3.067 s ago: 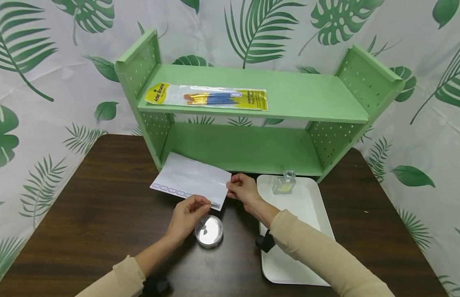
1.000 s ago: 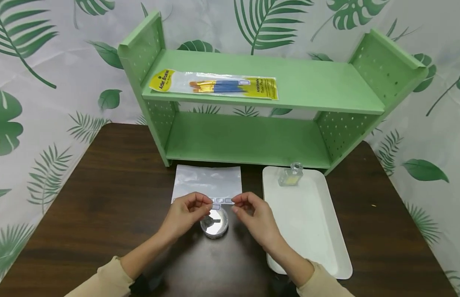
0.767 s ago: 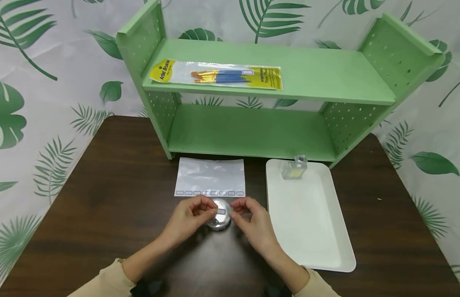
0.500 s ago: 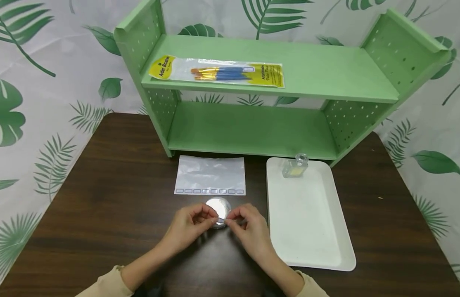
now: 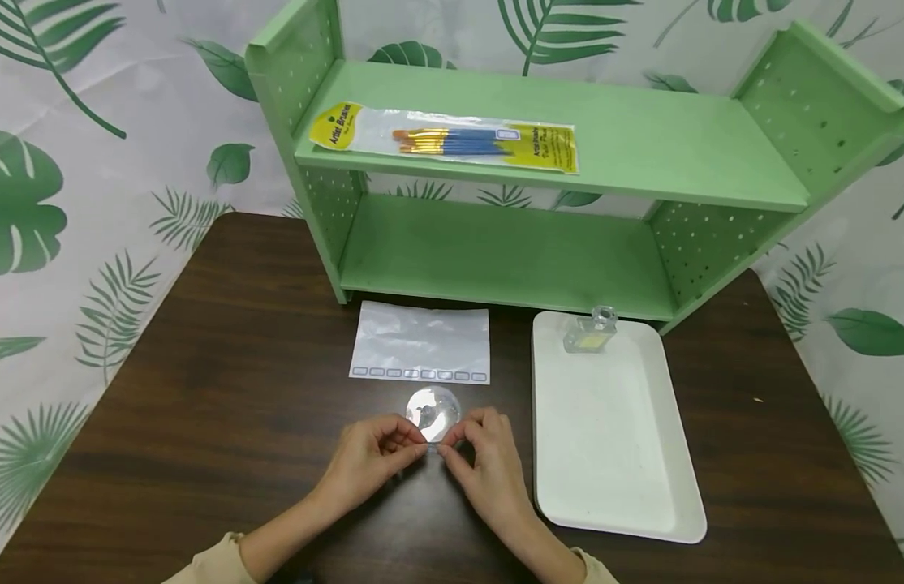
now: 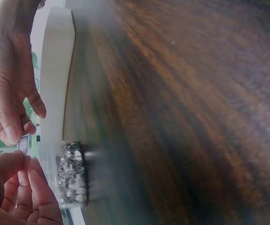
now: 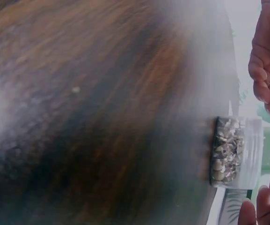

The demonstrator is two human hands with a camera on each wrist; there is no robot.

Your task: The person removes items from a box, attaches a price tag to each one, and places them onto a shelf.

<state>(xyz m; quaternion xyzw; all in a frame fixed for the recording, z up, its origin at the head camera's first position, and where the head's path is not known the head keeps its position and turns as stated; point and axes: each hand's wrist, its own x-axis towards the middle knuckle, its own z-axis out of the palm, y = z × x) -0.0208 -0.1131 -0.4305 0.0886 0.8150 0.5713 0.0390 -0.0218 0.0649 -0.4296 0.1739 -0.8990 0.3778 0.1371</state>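
Note:
In the head view, my left hand (image 5: 375, 454) and my right hand (image 5: 488, 462) meet just in front of a round clear jar (image 5: 432, 410). Thumb and forefinger of each pinch an end of a small blue-bordered sticker label (image 5: 432, 447). The left wrist view shows this label (image 6: 23, 144) between both hands' fingertips, beside the jar's upper part. Small silver metal pieces resembling thumbtacks (image 7: 227, 152) fill the lower part of the jar in the right wrist view. Whether the label touches the jar is unclear. Behind the jar lies a white label sheet (image 5: 423, 337) with a row of blue-bordered labels.
A white tray (image 5: 605, 446) stands on the right, holding a small glass bottle (image 5: 591, 331) at its back. Behind is a green two-tier shelf (image 5: 496, 251). A pack of artist brushes (image 5: 452, 139) lies on its upper tier.
The label sheet, earlier held up in my right hand, now lies flat. The label came off it in my left hand. Both hands moved down to the jar's front, and the right now pinches the label too.

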